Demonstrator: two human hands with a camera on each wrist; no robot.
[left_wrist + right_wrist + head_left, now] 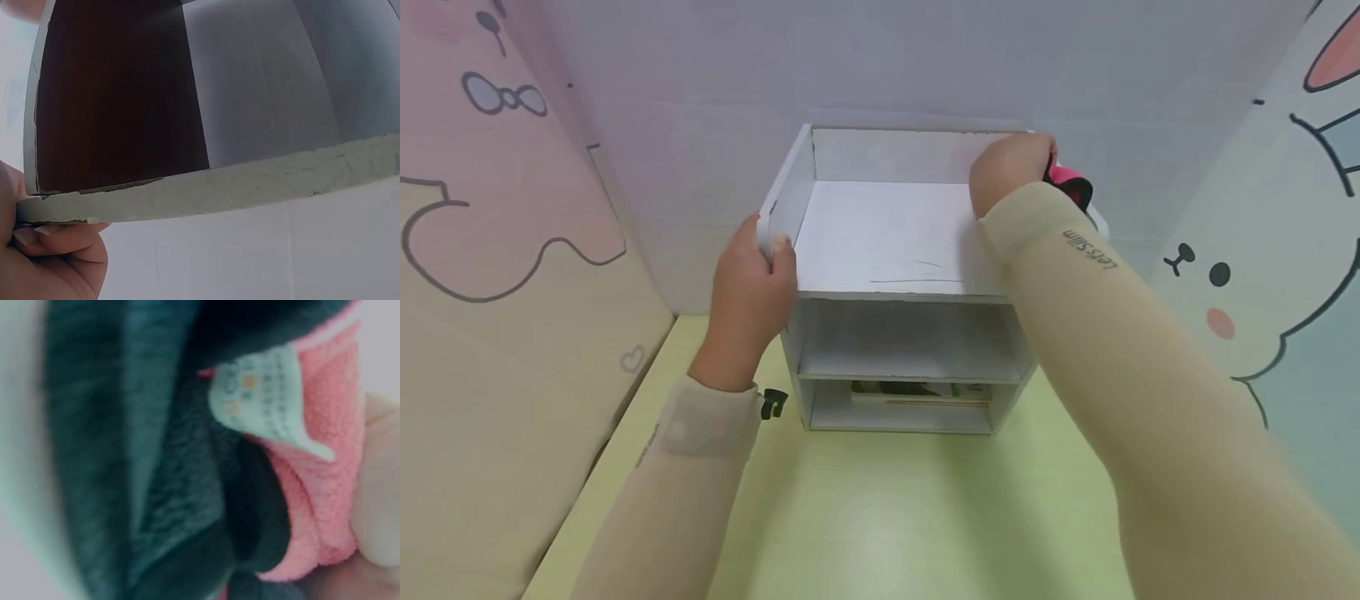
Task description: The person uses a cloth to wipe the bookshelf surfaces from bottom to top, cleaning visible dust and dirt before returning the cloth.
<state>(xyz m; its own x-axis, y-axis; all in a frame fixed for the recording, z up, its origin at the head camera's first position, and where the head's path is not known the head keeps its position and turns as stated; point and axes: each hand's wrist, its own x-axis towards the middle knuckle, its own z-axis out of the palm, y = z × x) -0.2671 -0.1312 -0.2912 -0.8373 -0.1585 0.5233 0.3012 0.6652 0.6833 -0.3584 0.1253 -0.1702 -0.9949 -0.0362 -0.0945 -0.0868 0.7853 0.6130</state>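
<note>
A small white shelf unit (pixel 880 233) stands against the wall, with a walled top and two open compartments below. My left hand (pixel 748 292) grips the front edge of its left side panel, thumb on the inner face. In the left wrist view, the fingers of that hand (pixel 56 256) bend under the panel's chipped edge (pixel 250 190). At the right side panel, my right hand (pixel 1011 171) holds a pink cloth with black trim (pixel 1070 185). The right wrist view shows the fuzzy cloth (pixel 331 494) close up, with a printed white label (pixel 256 394); the fingertips are mostly hidden.
Flat, book-like items (pixel 917 390) lie in the lowest compartment. The unit stands on a pale green tabletop (pixel 880 508). Padded walls with cartoon prints rise at left (pixel 512 375) and right (pixel 1300 292), and a plain pale wall (pixel 887 58) is behind.
</note>
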